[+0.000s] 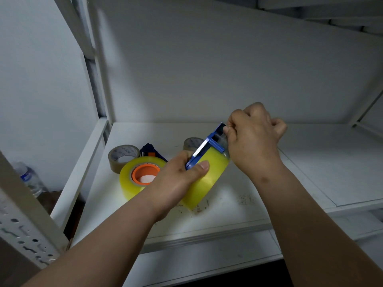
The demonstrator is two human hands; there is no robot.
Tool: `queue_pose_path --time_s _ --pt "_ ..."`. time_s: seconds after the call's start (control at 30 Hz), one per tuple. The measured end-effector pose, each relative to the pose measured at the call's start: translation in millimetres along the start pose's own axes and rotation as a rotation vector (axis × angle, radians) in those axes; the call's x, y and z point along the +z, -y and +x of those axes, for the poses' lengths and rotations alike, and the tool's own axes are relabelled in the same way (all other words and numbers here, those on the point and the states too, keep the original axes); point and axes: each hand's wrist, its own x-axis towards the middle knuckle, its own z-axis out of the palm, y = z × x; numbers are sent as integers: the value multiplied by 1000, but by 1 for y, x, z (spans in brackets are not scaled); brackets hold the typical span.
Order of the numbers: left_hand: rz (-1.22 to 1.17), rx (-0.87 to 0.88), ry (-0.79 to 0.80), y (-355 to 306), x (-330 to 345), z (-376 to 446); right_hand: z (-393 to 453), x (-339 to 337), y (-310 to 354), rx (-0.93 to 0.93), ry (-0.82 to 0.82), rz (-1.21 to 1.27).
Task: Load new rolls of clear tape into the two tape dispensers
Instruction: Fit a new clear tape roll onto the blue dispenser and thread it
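The left hand [178,175] wraps around a yellowish tape roll [207,179] already seated in a blue dispenser [209,145], thumb pressed on top to steady it above the shelf [310,162]. The right hand [255,137], curled with wrist bent, pinches the tape end at the dispenser's front, probably threading it. A second roll [129,179] waits beside another dispenser [150,151] and two empty cores.

Left hand [176,179] grips tape roll [209,179] in blue dispenser [205,146], right hand [252,139] pinching tape end
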Motion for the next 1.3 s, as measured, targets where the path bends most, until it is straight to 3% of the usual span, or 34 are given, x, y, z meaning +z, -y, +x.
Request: queue_pose_path --time_s 0.33,0.57,0.97,1.3 --pt "173 114 -49 -5 4 -1 0 10 3 -45 25 202" --pt "270 181 -101 -2 7 -1 1 7 1 -26 41 175" --pt "95 28 -63 11 7 -2 19 -7 -4 152 74 359" --pt "-83 -11 -49 8 2 -4 25 -14 -17 434 151 733"
